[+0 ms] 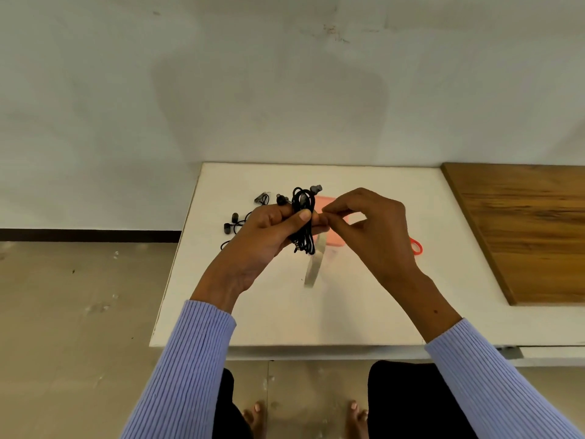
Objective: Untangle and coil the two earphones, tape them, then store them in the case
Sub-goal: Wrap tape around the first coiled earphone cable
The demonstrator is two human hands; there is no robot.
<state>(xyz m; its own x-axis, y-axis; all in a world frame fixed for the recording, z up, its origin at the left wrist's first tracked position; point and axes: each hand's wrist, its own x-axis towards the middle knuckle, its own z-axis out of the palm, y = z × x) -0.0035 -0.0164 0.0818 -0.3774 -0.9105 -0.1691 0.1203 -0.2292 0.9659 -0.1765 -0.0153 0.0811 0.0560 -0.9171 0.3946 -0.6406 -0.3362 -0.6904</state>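
Note:
My left hand [266, 236] grips a coiled black earphone [303, 223] above the white table, thumb pressed across the bundle. My right hand [367, 223] pinches the end of a clear tape strip [315, 264] against the coil; the strip hangs down below it. A second black earphone [235, 221] lies loose on the table to the left, partly hidden behind my left hand. The pink case [326, 204] lies on the table behind my hands, mostly hidden, with its orange loop [416, 247] showing past my right wrist.
The white table [285, 312] stands against a pale wall. A wooden board [522, 229] covers its right side. Bare floor lies to the left, and my knees and feet show below the table's front edge.

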